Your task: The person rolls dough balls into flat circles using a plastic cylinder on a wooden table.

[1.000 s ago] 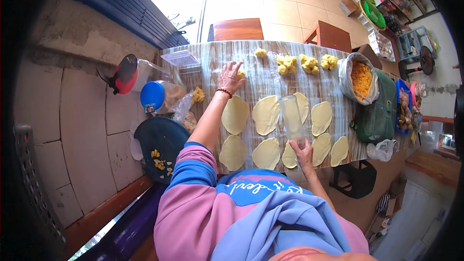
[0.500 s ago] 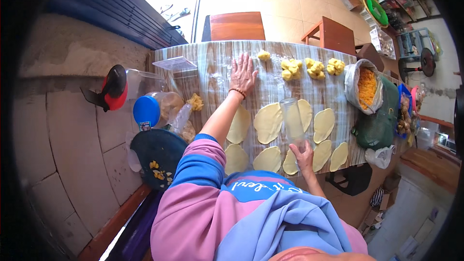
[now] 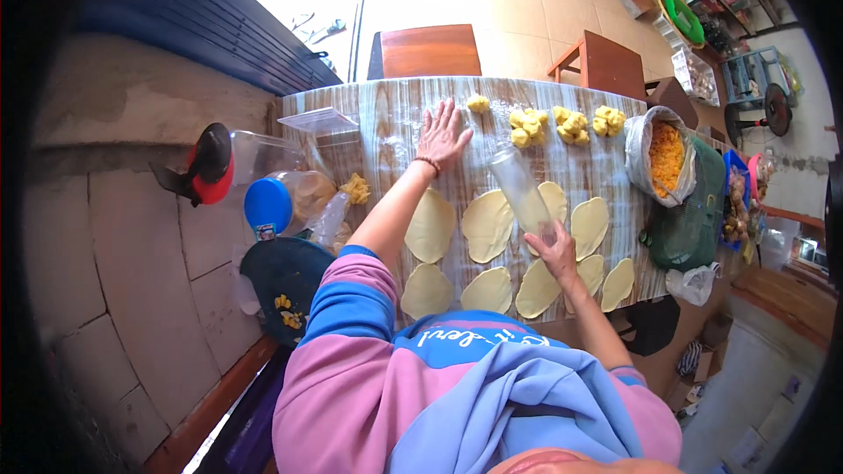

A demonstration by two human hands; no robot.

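Note:
My left hand (image 3: 443, 137) lies flat on the table with its fingers spread, beside a small lump of yellow dough (image 3: 478, 103). In my right hand (image 3: 555, 253) is the near end of a clear glass bottle (image 3: 520, 187), which slants toward the far left above the table. The bottle partly covers one flattened dough piece (image 3: 552, 199). Several other flat pale dough pieces (image 3: 487, 226) lie in two rough rows in front of me. Whether the bottle touches the table or the dough is unclear.
Clusters of dough lumps (image 3: 529, 126) sit along the far side. At the right, a bag of orange shreds (image 3: 667, 158) stands beside a green mesh basket (image 3: 694, 219). A blue-lidded jar (image 3: 269, 204) and a dark basin (image 3: 281, 276) are at the left. Wooden chairs (image 3: 430, 51) stand beyond the table.
My right hand has moved farther from me with the bottle, whose far end has swung leftward and away. My left hand remains flat in nearly the same place.

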